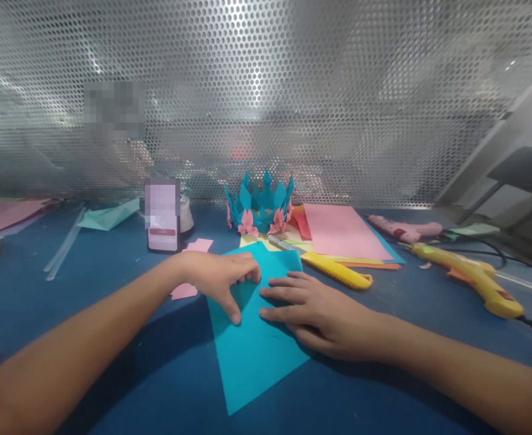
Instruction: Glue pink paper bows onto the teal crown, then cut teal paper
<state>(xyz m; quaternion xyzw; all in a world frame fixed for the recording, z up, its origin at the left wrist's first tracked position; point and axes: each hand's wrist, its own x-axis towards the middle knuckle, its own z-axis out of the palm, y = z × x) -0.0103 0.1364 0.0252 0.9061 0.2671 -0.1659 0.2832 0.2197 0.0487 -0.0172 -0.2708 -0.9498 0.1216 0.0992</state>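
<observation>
A sheet of turquoise paper (pixel 259 362) lies at an angle on the blue table, one corner pointing toward me. My left hand (pixel 223 275) rests on its upper left part, thumb apart from the bent fingers. Flat on the right side of the sheet is my right hand (pixel 320 311), its fingers stretched out and slightly spread. Just beyond the paper's far edge, a yellow utility knife (pixel 336 269) lies with its blade end toward the sheet. Behind it stands a turquoise paper crown (pixel 261 205) with pink paper flowers around its base.
A phone (pixel 164 220) stands upright at the back left, near pink paper pieces (pixel 184 290). Stacked coloured paper (pixel 345 229) lies back right. Farther right are a pink glue gun (pixel 404 229) and a yellow glue gun (pixel 470 275) with cords. A perforated metal panel (pixel 266 90) closes the back.
</observation>
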